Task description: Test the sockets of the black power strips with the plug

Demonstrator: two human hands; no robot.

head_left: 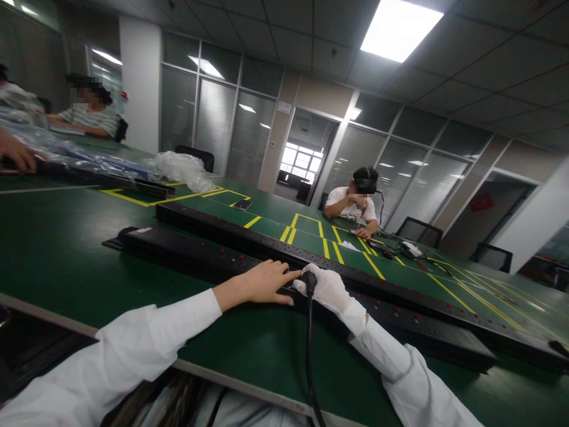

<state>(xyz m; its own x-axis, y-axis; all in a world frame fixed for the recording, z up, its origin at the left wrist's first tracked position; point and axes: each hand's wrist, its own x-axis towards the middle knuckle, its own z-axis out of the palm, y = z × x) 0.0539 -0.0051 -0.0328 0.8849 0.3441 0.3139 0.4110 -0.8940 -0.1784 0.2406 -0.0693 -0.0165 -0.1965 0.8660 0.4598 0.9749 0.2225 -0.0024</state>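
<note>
A long black power strip (178, 248) with sockets and small red lights lies across the green table in front of me. My bare left hand (269, 281) rests on its middle, fingers spread over the top. In a white glove, my right hand (326, 287) is closed around a black plug (308, 280) at the strip's sockets. How far the plug sits in a socket is hidden. From the plug a black cable (310, 350) hangs down over the near table edge. Just behind, a second long black power strip (222, 229) runs alongside the first.
Yellow tape lines (326, 248) mark the green table (80, 237). A phone (242, 204) lies beyond the strips. Clear plastic wrap (182, 171) is piled at the left, near another person's hand (18, 153). Across the table sits a person (351, 204) beside cables and small devices (409, 249).
</note>
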